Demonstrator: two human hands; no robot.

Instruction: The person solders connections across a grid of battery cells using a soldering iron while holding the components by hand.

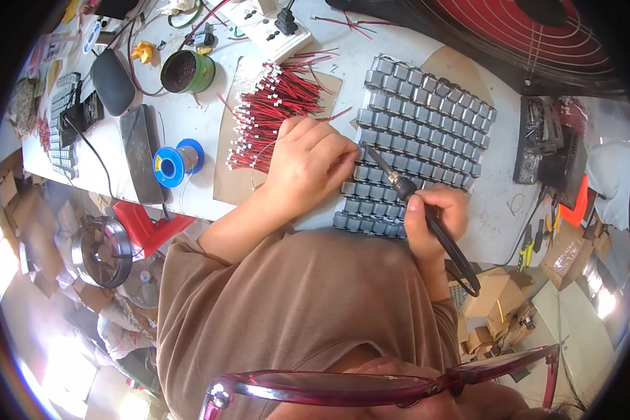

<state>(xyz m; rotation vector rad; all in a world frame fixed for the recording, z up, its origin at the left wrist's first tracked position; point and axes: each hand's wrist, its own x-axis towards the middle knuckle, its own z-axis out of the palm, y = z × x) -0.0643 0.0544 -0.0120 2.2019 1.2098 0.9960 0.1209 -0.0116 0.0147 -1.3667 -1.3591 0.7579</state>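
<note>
My right hand (435, 218) grips a soldering iron (403, 186) by its black handle. Its tip points up and left, onto the left part of a slanted array of small grey metal-cased parts (427, 126) set in rows. Close to that tip, my left hand (308, 159) is closed with its fingertips pinched at the array's left edge; what they hold is hidden. Beside and behind the left hand lies a heap of red and black wire leads (273, 98) with white connectors, on a piece of cardboard (227, 187).
A blue spool of solder (178, 164) stands left of the cardboard, near a green tin (189, 72) and a dark grey box (140, 150). A power strip (262, 31) lies at the back. A large fan with a red interior (532, 42) fills the far right corner. Pliers (526, 252) hang at the right edge.
</note>
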